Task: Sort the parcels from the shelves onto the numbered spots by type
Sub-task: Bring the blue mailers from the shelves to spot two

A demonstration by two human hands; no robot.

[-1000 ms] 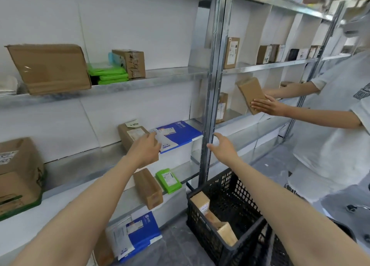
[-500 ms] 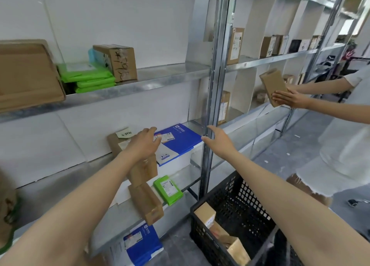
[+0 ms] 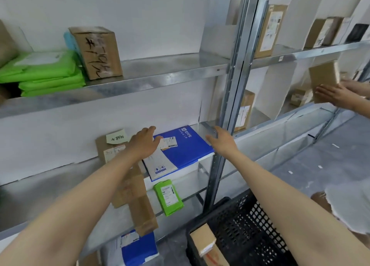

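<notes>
Nearest, a black crate (image 3: 246, 221) held a cardboard box (image 3: 202, 239). On the middle shelf (image 3: 50, 177) lay the blue parcel (image 3: 186, 147); the left hand (image 3: 143, 143) was over its left edge, the right hand (image 3: 223, 142) at its right corner, both with fingers (image 3: 212, 141) spread, gripping nothing. Farther right, another person's hands (image 3: 336, 94) held a brown parcel (image 3: 324, 75).

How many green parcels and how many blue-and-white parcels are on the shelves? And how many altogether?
Green parcels: 4, the stack of three on the upper shelf and the small green parcel lower down.
Blue-and-white parcels: 2, the middle-shelf parcel and the bottom parcel.
Total: 6
</notes>
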